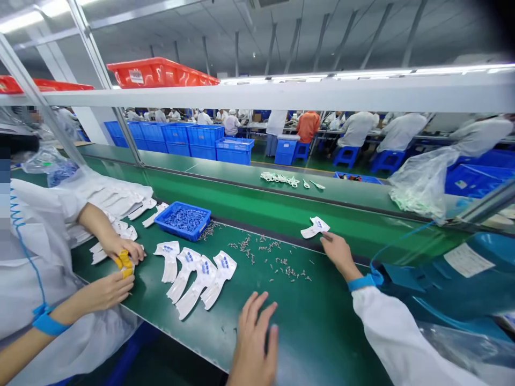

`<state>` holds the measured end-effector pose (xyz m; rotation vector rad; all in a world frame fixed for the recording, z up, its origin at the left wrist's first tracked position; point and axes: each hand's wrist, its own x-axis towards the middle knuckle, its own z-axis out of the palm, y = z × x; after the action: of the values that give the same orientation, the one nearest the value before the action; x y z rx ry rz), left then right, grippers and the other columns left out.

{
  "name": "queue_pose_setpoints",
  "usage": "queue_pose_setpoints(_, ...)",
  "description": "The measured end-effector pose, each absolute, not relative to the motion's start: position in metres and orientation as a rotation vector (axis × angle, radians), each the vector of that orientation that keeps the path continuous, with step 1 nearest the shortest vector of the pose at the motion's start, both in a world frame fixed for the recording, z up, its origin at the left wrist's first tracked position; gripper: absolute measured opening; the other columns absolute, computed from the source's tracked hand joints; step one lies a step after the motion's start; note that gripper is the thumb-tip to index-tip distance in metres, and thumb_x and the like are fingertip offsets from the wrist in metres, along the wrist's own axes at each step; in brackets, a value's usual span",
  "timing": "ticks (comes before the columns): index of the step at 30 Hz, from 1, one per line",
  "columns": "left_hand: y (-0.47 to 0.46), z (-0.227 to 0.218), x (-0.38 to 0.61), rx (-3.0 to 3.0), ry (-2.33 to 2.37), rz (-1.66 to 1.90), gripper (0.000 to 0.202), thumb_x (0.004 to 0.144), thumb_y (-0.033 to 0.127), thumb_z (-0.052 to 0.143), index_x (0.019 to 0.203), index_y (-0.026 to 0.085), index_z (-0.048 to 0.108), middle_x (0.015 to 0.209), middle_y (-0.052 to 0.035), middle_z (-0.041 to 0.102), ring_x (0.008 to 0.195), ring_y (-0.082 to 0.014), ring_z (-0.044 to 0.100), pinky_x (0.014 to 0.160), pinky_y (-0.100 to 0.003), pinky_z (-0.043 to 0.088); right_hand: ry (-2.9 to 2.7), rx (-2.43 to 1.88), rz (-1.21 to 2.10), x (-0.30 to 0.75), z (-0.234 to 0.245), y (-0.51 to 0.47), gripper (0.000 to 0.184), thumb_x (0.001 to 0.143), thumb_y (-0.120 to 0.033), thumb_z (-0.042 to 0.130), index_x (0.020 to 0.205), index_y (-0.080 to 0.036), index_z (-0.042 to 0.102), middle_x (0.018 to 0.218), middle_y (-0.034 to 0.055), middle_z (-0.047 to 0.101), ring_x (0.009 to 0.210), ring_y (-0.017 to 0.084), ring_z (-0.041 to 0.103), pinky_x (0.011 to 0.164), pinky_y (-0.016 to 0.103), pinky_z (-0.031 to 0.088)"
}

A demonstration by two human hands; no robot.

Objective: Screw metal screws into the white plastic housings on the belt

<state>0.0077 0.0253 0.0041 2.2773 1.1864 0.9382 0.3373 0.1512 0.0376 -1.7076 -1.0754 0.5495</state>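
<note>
My right hand (338,254) reaches out over the far edge of the green worktop, its fingers closed on the end of a white curved plastic shell (313,229) with small blue pieces on it. That shell is over the green conveyor strip. Near the front edge, my left hand (255,343) is open, fingers apart, holding nothing. Left of it several similar white shells (197,276) lie side by side, also carrying blue pieces. Small metal screw-like parts (286,268) are scattered on the worktop between my hands and the belt.
A blue tray (203,228) of small blue parts stands at the back left. Beside me on the left, a co-worker's hands (116,268) hold a yellow object (125,262). Teal bins (434,284) crowd the right. Pale green parts (279,178) lie on the far ledge.
</note>
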Motion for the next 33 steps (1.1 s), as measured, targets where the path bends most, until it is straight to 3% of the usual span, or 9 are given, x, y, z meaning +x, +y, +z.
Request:
queue_pose_setpoints(3,0.056,0.006,-0.026,2.336,1.527,0.974,0.04,0.098,0.02,0.04,0.135,0.026,0.054,0.145,-0.0082,0.052,0.14,-0.0319,0.04,0.107,-0.059,0.044,-1.341,-1.805,0.527,0.332,0.023,0.125,0.019,0.073,-0.026,0.067,0.09,-0.021,0.074,0.097,0.0103,0.074,0.09,0.029,0.068,0.095,0.047,0.049)
queue_pose_setpoints(5,0.077,0.005,-0.048,2.399,1.74,0.887,0.038,0.097,0.02,0.043,0.131,0.019,0.057,0.146,-0.0132,0.05,0.142,-0.0398,0.034,0.104,-0.063,0.043,-1.475,-1.848,0.517,0.326,0.013,0.11,0.019,0.072,-0.024,0.066,0.089,-0.021,0.074,0.1,0.0099,0.072,0.093,0.028,0.066,0.096,0.044,0.047)
queue_pose_setpoints(8,0.092,0.003,-0.067,2.55,1.801,0.747,0.03,0.093,0.015,0.045,0.114,0.017,0.066,0.139,-0.0135,0.056,0.141,-0.045,0.032,0.104,-0.065,0.039,-1.556,-1.908,0.461,0.321,0.005,0.099,0.017,0.077,-0.023,0.058,0.087,-0.02,0.073,0.1,0.0118,0.07,0.095,0.028,0.064,0.094,0.043,0.046)
queue_pose_setpoints(11,0.08,0.004,-0.063,2.638,1.671,0.727,0.027,0.091,0.014,0.047,0.107,0.021,0.067,0.127,-0.0093,0.062,0.135,-0.0404,0.04,0.105,-0.062,0.039,-1.565,-1.944,0.423,0.32,0.007,0.094,0.023,0.082,-0.022,0.05,0.092,-0.019,0.07,0.097,0.0118,0.07,0.09,0.028,0.065,0.088,0.043,0.048)
queue_pose_setpoints(14,0.05,0.006,-0.04,2.579,1.542,0.743,0.026,0.093,0.017,0.047,0.11,0.024,0.066,0.12,-0.0088,0.062,0.124,-0.0352,0.048,0.097,-0.055,0.046,-1.567,-1.939,0.448,0.316,0.018,0.082,0.028,0.085,-0.024,0.048,0.105,-0.02,0.067,0.093,0.0094,0.071,0.087,0.025,0.067,0.083,0.038,0.051)
queue_pose_setpoints(18,0.008,0.013,0.002,2.403,1.442,0.738,0.027,0.096,0.023,0.047,0.119,0.024,0.061,0.123,-0.0116,0.058,0.116,-0.0322,0.051,0.093,-0.053,0.047,-1.495,-1.8,0.731,0.296,0.036,0.05,0.032,0.088,-0.038,0.054,0.114,-0.021,0.063,0.09,0.0057,0.071,0.081,0.021,0.067,0.076,0.033,0.053)
queue_pose_setpoints(22,-0.008,0.024,0.032,2.211,1.27,0.768,0.032,0.098,0.027,0.048,0.13,0.025,0.053,0.13,-0.0118,0.054,0.118,-0.0291,0.05,0.094,-0.048,0.047,-1.324,-1.651,1.02,0.262,0.048,0.014,0.037,0.084,-0.046,0.063,0.11,-0.019,0.064,0.077,0.0029,0.066,0.073,0.02,0.064,0.071,0.033,0.052)
queue_pose_setpoints(29,0.0,0.033,0.048,1.989,1.148,0.872,0.008,0.094,0.03,0.06,0.093,0.021,0.06,0.091,-0.0038,0.066,0.09,-0.0227,0.06,0.081,-0.038,0.049,-1.143,-1.538,1.162,0.211,0.049,-0.013,0.038,0.08,-0.048,0.07,0.101,-0.017,0.066,0.069,0.0007,0.063,0.065,0.017,0.059,0.06,0.028,0.046)
queue_pose_setpoints(33,-0.002,0.033,0.048,1.939,1.181,0.899,0.009,0.095,0.025,0.057,0.088,0.022,0.061,0.086,-0.0019,0.066,0.086,-0.0209,0.061,0.076,-0.035,0.049,-1.146,-1.507,1.23,0.204,0.051,-0.014,0.035,0.081,-0.047,0.07,0.098,-0.017,0.067,0.075,0.0028,0.065,0.072,0.018,0.061,0.067,0.03,0.049)
